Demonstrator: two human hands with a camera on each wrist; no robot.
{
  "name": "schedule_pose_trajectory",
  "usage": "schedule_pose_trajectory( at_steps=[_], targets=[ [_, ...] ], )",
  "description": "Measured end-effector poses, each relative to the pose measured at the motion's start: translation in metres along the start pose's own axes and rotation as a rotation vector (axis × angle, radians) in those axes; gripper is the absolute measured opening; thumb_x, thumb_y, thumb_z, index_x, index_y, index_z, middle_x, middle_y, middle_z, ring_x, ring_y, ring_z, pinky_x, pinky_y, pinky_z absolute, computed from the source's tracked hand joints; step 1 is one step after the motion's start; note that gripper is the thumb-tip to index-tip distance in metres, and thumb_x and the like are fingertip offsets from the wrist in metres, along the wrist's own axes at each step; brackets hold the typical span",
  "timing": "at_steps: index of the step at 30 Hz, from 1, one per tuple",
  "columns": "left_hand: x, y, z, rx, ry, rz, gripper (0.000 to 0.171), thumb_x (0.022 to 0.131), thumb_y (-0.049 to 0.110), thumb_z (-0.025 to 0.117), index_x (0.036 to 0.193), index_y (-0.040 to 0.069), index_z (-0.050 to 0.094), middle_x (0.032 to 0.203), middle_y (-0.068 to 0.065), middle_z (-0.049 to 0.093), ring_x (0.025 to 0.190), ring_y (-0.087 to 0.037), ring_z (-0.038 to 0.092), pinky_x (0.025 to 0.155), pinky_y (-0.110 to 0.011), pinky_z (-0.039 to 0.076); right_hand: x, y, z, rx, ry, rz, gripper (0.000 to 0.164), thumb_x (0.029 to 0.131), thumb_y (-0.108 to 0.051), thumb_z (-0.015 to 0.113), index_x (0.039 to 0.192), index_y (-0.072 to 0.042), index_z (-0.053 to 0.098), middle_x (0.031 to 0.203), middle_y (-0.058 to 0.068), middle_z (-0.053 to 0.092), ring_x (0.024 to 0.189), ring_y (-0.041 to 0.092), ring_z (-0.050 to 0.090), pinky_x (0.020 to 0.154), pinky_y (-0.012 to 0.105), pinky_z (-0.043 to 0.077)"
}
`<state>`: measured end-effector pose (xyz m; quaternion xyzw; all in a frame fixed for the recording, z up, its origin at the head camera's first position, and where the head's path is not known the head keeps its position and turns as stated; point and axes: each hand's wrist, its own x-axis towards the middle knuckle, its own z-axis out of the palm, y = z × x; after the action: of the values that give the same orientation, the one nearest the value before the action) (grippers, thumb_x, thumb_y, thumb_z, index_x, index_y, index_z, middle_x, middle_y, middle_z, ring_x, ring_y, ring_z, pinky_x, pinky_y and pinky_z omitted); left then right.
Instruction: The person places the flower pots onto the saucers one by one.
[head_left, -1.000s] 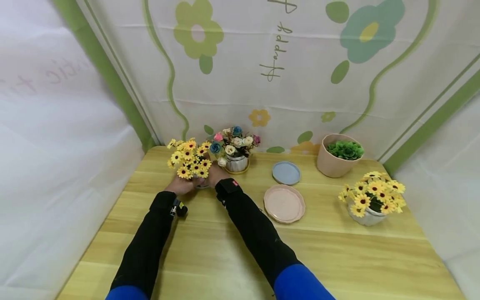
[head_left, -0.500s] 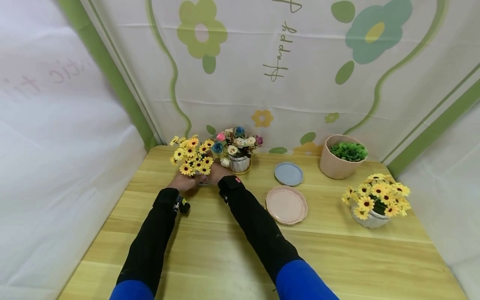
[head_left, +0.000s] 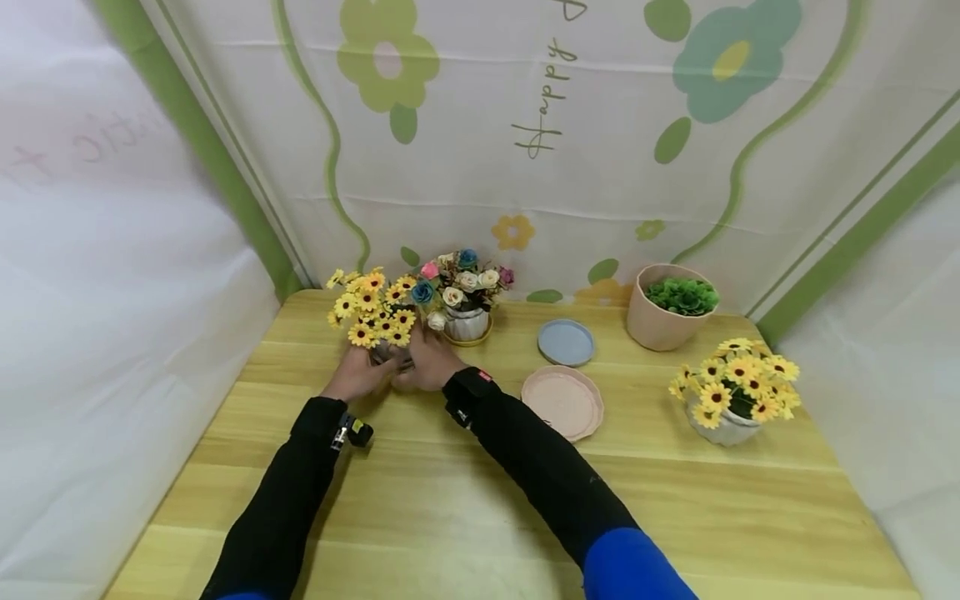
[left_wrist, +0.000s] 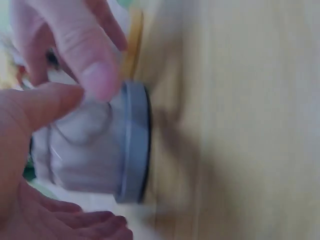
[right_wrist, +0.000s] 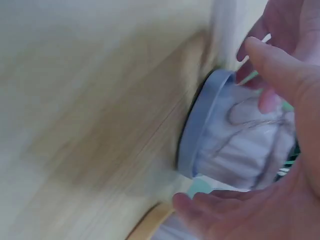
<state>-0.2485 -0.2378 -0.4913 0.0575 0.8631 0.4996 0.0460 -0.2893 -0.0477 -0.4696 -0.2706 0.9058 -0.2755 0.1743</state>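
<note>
A potted yellow daisy [head_left: 375, 310] stands at the back left of the table. In the wrist views its whitish pot [left_wrist: 85, 150], tied with twine, sits upright in a blue-grey saucer [right_wrist: 202, 125]. My left hand [head_left: 356, 375] is at the pot's near left side, thumb toward the front and fingers loosely extended alongside. My right hand [head_left: 433, 362] is at its right, with fingers [right_wrist: 215, 205] spread around the side rather than wrapped tightly. Both thumbs come close together before the pot. The left wrist view is blurred.
Just right stands a pot of mixed roses [head_left: 467, 292] on a yellow saucer [head_left: 472, 342]. A blue plate [head_left: 566, 342] and a pink plate [head_left: 562, 402] lie mid-table. Farther right are a pink pot [head_left: 660, 321] with green foliage and another potted yellow daisy [head_left: 735, 392].
My right hand has come from behind the pot to its near right side. Both hands have loosened and drawn slightly toward me, showing more of the pot, while the daisy stays put.
</note>
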Motion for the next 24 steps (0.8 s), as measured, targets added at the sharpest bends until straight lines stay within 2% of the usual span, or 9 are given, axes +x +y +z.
schedule_pose_trajectory(
  at_steps=[1, 3, 6, 8, 9, 13, 16, 20, 24],
  targets=[
    [-0.004, 0.002, 0.002, 0.01, -0.002, -0.009, 0.066, 0.105, 0.019, 0.067, 0.162, 0.005, 0.036, 0.161, -0.025, 0.044, 0.152, -0.044, 0.039, 0.128, -0.062, 0.032, -0.006, 0.001, 0.0, 0.004, -0.014, -0.009, 0.129, 0.096, -0.044, 0.077, 0.164, -0.016, -0.029, 0.178, 0.017, -0.009, 0.167, 0.031, 0.005, 0.138, 0.041, 0.019],
    [-0.014, 0.007, 0.007, 0.01, -0.02, -0.062, 0.073, 0.104, 0.021, 0.068, 0.164, 0.003, 0.03, 0.166, -0.026, 0.037, 0.155, -0.045, 0.034, 0.13, -0.064, 0.028, -0.019, 0.005, 0.0, 0.006, -0.023, -0.032, 0.129, 0.096, -0.044, 0.078, 0.165, -0.014, -0.026, 0.178, 0.016, -0.013, 0.167, 0.031, -0.002, 0.139, 0.044, 0.015],
    [-0.029, 0.017, 0.015, 0.029, -0.034, -0.126, 0.099, 0.103, 0.029, 0.069, 0.17, 0.003, 0.001, 0.175, -0.029, 0.012, 0.162, -0.048, 0.015, 0.132, -0.066, 0.017, -0.042, 0.009, -0.003, 0.01, -0.012, -0.062, 0.13, 0.094, -0.043, 0.081, 0.167, -0.01, -0.021, 0.177, 0.02, -0.009, 0.166, 0.034, 0.001, 0.138, 0.048, 0.015],
    [-0.039, 0.025, 0.021, 0.023, -0.057, -0.166, 0.103, 0.103, 0.035, 0.069, 0.169, 0.001, -0.003, 0.175, -0.031, 0.007, 0.162, -0.049, 0.013, 0.131, -0.067, 0.018, -0.059, 0.012, -0.007, 0.019, -0.015, -0.069, 0.127, 0.094, -0.041, 0.081, 0.167, -0.007, -0.017, 0.177, 0.024, -0.004, 0.166, 0.037, 0.005, 0.137, 0.049, 0.016],
    [-0.043, 0.028, 0.025, 0.017, -0.065, -0.164, 0.103, 0.103, 0.037, 0.069, 0.169, 0.0, -0.001, 0.174, -0.031, 0.009, 0.161, -0.05, 0.015, 0.131, -0.067, 0.02, -0.068, 0.014, -0.01, 0.022, -0.017, -0.068, 0.126, 0.094, -0.04, 0.081, 0.168, -0.006, -0.015, 0.177, 0.025, -0.001, 0.166, 0.038, 0.007, 0.137, 0.05, 0.017],
    [-0.057, 0.045, 0.044, -0.004, -0.097, -0.104, 0.099, 0.101, 0.038, 0.072, 0.168, 0.001, 0.01, 0.173, -0.029, 0.017, 0.16, -0.048, 0.024, 0.129, -0.065, 0.026, -0.103, 0.027, -0.023, 0.065, -0.036, -0.02, 0.117, 0.098, -0.041, 0.077, 0.169, -0.008, -0.009, 0.177, 0.023, 0.0, 0.166, 0.037, 0.006, 0.136, 0.054, 0.016],
    [-0.065, 0.058, 0.061, -0.012, -0.122, -0.046, 0.097, 0.1, 0.034, 0.074, 0.168, 0.001, 0.014, 0.174, -0.026, 0.02, 0.159, -0.045, 0.028, 0.128, -0.065, 0.029, -0.127, 0.039, -0.034, 0.067, -0.004, 0.027, 0.113, 0.099, -0.044, 0.075, 0.17, -0.008, -0.005, 0.178, 0.021, 0.0, 0.166, 0.036, 0.005, 0.136, 0.056, 0.017],
    [-0.069, 0.074, 0.088, 0.006, -0.157, 0.025, 0.099, 0.097, 0.031, 0.079, 0.167, 0.001, 0.017, 0.173, -0.025, 0.023, 0.158, -0.042, 0.032, 0.127, -0.066, 0.031, -0.153, 0.056, -0.05, 0.038, 0.106, 0.049, 0.11, 0.099, -0.04, 0.076, 0.169, -0.002, 0.001, 0.177, 0.024, 0.004, 0.165, 0.039, 0.009, 0.134, 0.057, 0.022],
    [-0.066, 0.088, 0.113, 0.051, -0.193, 0.072, 0.107, 0.091, 0.036, 0.084, 0.168, 0.004, 0.018, 0.173, -0.021, 0.026, 0.158, -0.039, 0.033, 0.129, -0.063, 0.031, -0.172, 0.075, -0.069, 0.03, 0.228, 0.063, 0.105, 0.1, -0.033, 0.075, 0.168, 0.004, 0.004, 0.175, 0.031, 0.008, 0.163, 0.044, 0.013, 0.13, 0.061, 0.029]
  ],
)
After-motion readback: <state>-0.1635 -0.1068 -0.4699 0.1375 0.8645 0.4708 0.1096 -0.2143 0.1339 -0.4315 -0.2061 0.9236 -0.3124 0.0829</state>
